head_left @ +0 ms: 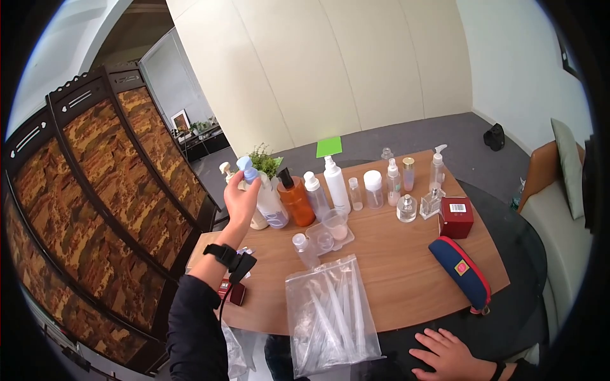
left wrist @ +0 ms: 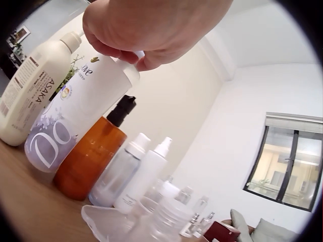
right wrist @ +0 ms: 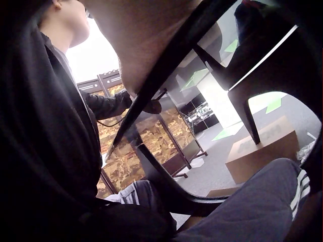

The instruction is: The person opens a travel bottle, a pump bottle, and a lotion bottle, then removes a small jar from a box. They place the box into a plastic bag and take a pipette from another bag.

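My left hand (head_left: 241,200) grips the light-blue pump top (head_left: 246,164) of a white and lilac pump bottle (head_left: 273,209), which stands among other bottles at the left of the table. In the left wrist view the fingers curl round the neck of this bottle (left wrist: 83,108), hiding most of its pump. A cream pump bottle (left wrist: 38,88) stands close on one side of it, and an orange bottle with a black pump (left wrist: 91,159) on the other. My right hand (head_left: 448,357) rests with fingers spread on the dark surface at the front right, holding nothing.
White and clear bottles (head_left: 337,184) run rightward along the wooden table (head_left: 394,267). In front lie a clear plastic tray (head_left: 343,241) and a zip bag of clear tubes (head_left: 330,317) overhanging the edge. A dark red box (head_left: 456,219) and a blue pouch (head_left: 459,270) are at right.
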The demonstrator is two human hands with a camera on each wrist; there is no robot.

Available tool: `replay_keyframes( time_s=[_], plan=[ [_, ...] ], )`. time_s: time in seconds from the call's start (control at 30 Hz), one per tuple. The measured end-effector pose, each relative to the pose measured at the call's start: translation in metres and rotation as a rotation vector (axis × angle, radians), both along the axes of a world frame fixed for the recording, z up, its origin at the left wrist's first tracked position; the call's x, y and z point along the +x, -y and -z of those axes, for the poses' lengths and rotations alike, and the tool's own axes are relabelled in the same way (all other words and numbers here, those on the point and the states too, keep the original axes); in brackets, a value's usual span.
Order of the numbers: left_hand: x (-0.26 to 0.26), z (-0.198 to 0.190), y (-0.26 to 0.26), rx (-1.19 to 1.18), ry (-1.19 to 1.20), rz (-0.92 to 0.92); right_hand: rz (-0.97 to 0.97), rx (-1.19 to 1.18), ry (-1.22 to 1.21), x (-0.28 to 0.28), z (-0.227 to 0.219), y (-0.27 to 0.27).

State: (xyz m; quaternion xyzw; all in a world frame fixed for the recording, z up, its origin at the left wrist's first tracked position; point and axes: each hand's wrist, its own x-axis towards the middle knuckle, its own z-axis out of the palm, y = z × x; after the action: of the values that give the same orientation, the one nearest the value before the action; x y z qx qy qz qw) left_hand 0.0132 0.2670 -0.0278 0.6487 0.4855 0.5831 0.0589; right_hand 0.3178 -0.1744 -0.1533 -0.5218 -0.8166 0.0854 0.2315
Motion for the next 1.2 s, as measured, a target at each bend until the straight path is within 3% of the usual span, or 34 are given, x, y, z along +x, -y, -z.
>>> replay_keyframes(
  time_s=[0.13, 0.17, 0.27, 0.43, 0.53, 0.63, 0.8, 0.93, 1.03, 1.13, 1.2],
  plan=[
    [-0.020, -0.016, 0.051, 0.013, 0.093, 0.111, 0.001, 0.021, 0.018, -0.001, 0.001, 0.001],
    [-0.027, -0.020, 0.065, -0.030, 0.157, 0.174, 0.001, 0.074, 0.144, 0.001, 0.011, -0.003],
    [-0.041, -0.043, 0.128, -0.158, 0.221, 0.282, 0.014, 0.082, 0.165, -0.002, 0.007, -0.002],
    [-0.056, -0.031, 0.205, -0.360, 0.233, 0.473, 0.009, 0.130, 0.127, -0.002, 0.011, 0.000],
    [-0.066, -0.015, 0.237, -0.618, 0.134, 0.425, 0.018, 0.161, 0.101, -0.004, 0.012, 0.002],
    [-0.071, -0.001, 0.253, -0.493, 0.120, 0.561, 0.027, 0.176, 0.084, -0.004, 0.012, 0.004],
    [-0.083, 0.004, 0.269, -0.398, 0.126, 0.618, 0.101, 0.239, -0.017, -0.009, 0.011, 0.004],
    [-0.074, -0.006, 0.295, -0.325, 0.072, 0.681, 0.141, 0.201, -0.230, -0.039, -0.020, -0.011],
    [-0.054, -0.021, 0.320, -0.222, -0.023, 0.784, 0.083, 0.107, -0.358, -0.072, -0.052, -0.029],
    [-0.030, -0.025, 0.341, -0.106, -0.016, 0.914, -0.103, -0.014, -0.819, -0.112, -0.065, -0.048],
    [-0.021, -0.026, 0.352, -0.167, 0.023, 0.983, -0.139, -0.131, -0.785, -0.126, -0.079, -0.049]
  ],
)
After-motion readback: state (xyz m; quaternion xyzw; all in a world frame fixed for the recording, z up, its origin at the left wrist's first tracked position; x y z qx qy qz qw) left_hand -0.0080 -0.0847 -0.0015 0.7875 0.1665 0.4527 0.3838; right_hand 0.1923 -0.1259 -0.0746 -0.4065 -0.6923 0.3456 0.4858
